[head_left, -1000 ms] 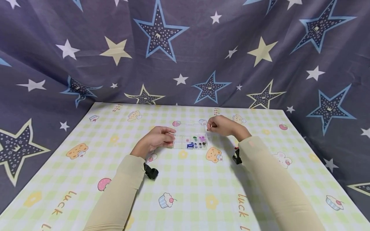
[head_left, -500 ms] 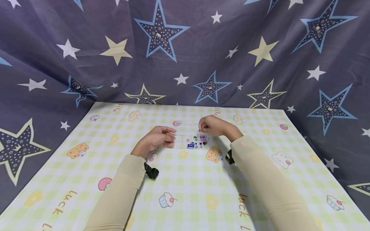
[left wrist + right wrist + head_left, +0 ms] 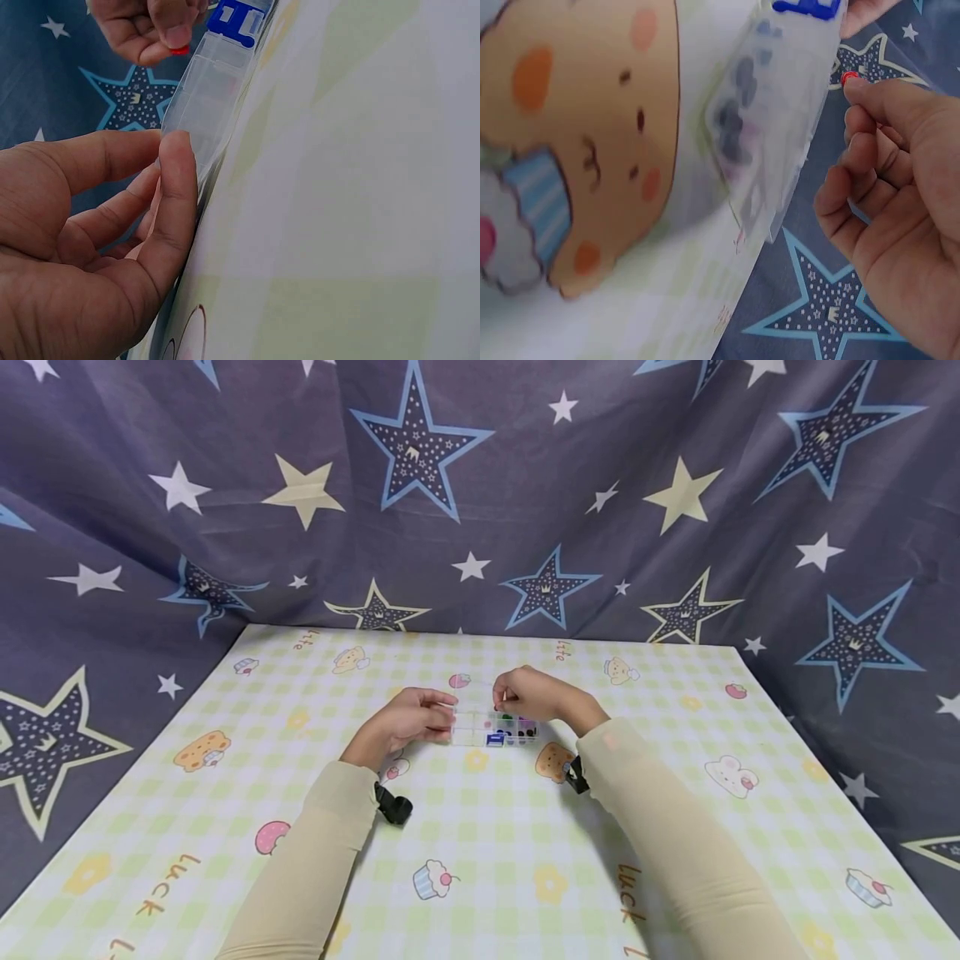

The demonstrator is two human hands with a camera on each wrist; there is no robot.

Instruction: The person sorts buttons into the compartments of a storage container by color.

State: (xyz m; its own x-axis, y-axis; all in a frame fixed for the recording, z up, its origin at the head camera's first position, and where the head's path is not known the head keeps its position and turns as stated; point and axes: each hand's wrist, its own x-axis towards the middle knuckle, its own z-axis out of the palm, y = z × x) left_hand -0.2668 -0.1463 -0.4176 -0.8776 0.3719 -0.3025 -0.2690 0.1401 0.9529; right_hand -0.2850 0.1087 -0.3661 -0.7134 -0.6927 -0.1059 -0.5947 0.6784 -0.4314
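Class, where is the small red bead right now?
The red bead is pinched in the right hand, above the clear box that the left hand steadies.

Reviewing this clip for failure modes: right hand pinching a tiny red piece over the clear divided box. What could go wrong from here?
1. The red piece is held only at the fingertips of the right hand; it could slip and roll across the tablecloth.
2. The clear box is steadied only at one end by the left hand; a nudge might shift it.
3. The compartments are small and adjacent, so the piece could land in the wrong one.

Long cream sleeves (image 3: 315, 852), black wrist straps (image 3: 393, 806), bare hands.
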